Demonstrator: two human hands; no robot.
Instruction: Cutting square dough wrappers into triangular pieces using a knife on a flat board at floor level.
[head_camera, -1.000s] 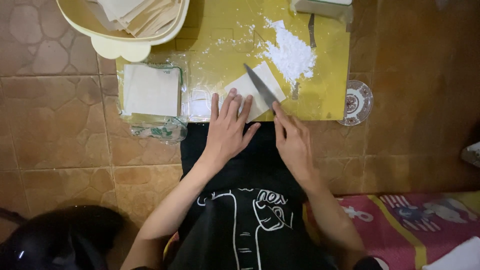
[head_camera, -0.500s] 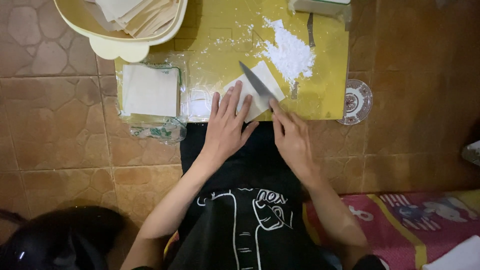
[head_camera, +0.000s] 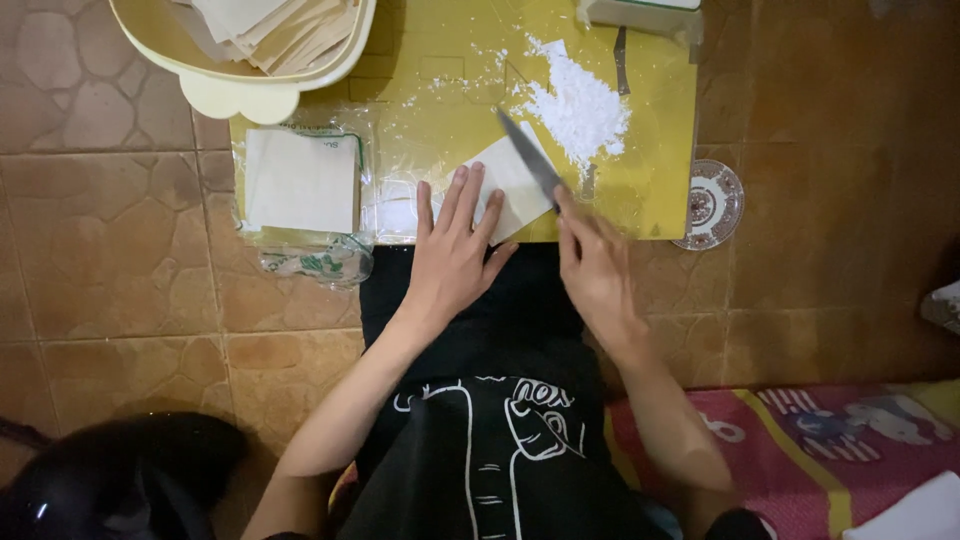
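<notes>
Our left hand (head_camera: 455, 250) lies flat, fingers spread, pressing the pale dough sheet (head_camera: 515, 180) on the yellow board (head_camera: 440, 110); our right hand (head_camera: 595, 265) grips the knife (head_camera: 530, 158), its blade across the sheet beside the flour pile (head_camera: 580, 110).

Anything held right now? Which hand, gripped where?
The right hand holds a grey-bladed knife by its handle end, hidden in the fist. The left hand grips nothing; it presses flat on the pale square dough sheet.
</notes>
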